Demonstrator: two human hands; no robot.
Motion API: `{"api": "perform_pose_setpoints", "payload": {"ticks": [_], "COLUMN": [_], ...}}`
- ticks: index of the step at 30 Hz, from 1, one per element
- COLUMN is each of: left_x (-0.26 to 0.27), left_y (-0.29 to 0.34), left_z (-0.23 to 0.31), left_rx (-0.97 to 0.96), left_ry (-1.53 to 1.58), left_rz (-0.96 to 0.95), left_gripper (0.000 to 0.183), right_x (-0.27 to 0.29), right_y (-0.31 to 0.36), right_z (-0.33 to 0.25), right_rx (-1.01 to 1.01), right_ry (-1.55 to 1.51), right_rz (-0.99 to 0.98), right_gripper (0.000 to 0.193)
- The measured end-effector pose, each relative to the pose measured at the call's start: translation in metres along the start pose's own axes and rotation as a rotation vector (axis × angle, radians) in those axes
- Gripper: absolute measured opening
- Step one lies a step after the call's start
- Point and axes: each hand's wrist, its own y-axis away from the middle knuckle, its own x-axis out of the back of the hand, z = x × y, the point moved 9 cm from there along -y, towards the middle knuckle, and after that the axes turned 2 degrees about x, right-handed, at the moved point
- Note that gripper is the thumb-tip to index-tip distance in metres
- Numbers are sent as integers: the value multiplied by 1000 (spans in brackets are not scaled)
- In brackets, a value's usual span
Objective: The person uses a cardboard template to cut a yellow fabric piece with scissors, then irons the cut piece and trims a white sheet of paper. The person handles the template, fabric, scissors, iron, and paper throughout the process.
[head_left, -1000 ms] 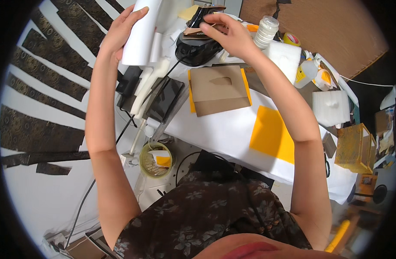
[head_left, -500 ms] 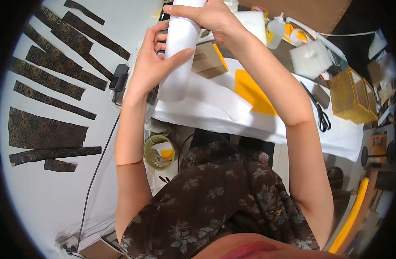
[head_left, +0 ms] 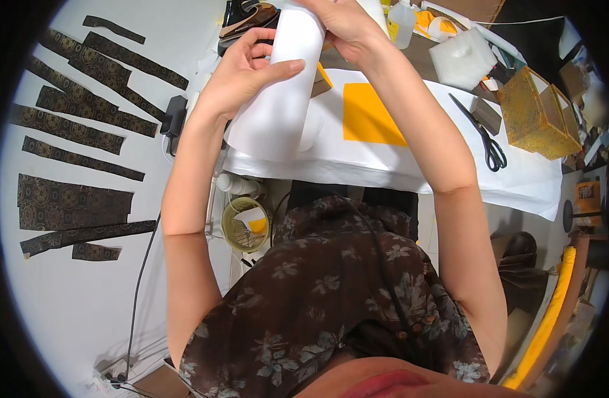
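Note:
A roll of white paper-like sheet [head_left: 278,106] is held at a slant above the table's far left side. My left hand [head_left: 232,83] grips it from the left, thumb across the front and fingers behind. Higher up, my right hand [head_left: 347,30] holds the roll's upper part from the right, and its fingertips are partly cut off by the picture's top edge. The roll's lower end is loosened and flares wide over the white-covered table [head_left: 444,172]. Beneath my right forearm lies an orange-yellow sheet [head_left: 371,116], partly hidden.
Black scissors [head_left: 487,136] lie right of my right forearm, near a gold patterned box [head_left: 527,126]. White foam [head_left: 460,60] and a clear bottle [head_left: 402,26] stand farther back. Dark patterned strips [head_left: 75,199] spread over the white surface at left. A waste basket [head_left: 244,232] sits below the table edge.
The roll's lower end has widened and come looser. Both hands still hold it. The orange-yellow sheet shows more fully, and a dark iron has come into sight behind my left hand.

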Motion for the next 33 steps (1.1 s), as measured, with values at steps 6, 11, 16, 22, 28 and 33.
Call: {"api": "perform_pose_setpoints", "payload": {"ticks": [6, 11, 16, 22, 28, 33], "left_x": [-4, -28, -35, 14, 5, 2], "left_y": [-1, 6, 8, 29, 22, 5], "left_z": [-17, -19, -4, 68, 69, 36], "left_rx": [95, 104, 38, -277, -290, -182], "left_ry": [593, 941, 719, -364, -552, 220], "left_rz": [-220, -264, -334, 320, 384, 23], "left_gripper": [65, 66, 59, 68, 86, 67], "right_x": [25, -4, -5, 2, -3, -19], "right_y": [4, 16, 24, 30, 24, 16], "right_z": [4, 15, 13, -52, -76, -62], "right_rx": [71, 74, 49, 313, 492, 147], "right_ry": [-3, -78, -146, 181, 339, -265], "right_rz": [-95, -224, -88, 164, 293, -235], "right_gripper": [60, 68, 70, 82, 74, 37]}}
